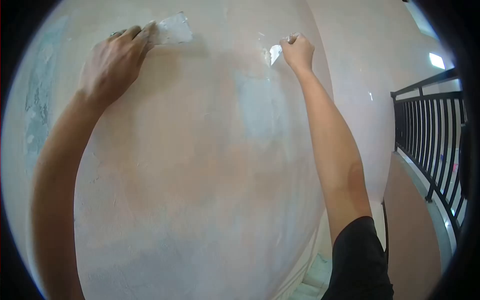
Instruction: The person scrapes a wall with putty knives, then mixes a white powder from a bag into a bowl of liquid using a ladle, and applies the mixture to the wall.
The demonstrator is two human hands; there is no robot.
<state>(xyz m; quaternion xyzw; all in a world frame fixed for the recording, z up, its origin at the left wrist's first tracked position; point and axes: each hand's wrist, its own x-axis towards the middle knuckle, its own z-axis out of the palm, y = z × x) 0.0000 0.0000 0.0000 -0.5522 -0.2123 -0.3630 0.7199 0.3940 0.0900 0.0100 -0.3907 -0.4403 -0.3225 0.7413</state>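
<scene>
My left hand (111,65) is raised at the upper left, fingers closed on a wide putty knife (175,29) whose blade is smeared with white filler. Its handle is hidden behind my fingers. Higher up on the right, my right hand (300,52) grips a second, narrower putty knife (275,54), its white-coated blade pointing left at the wall. Beside that blade shows a small patch of rough filler (265,56). The wall (165,140) is pinkish beige, with a pale grey smoothed patch (260,107) below my right hand.
A rough grey-green strip (40,100) runs down the wall's left side. At the right stands a black metal railing (430,120) on a ledge. Pale stair steps (315,275) show at the bottom, beside a black sleeve (357,260). A bright light (436,61) appears at the upper right.
</scene>
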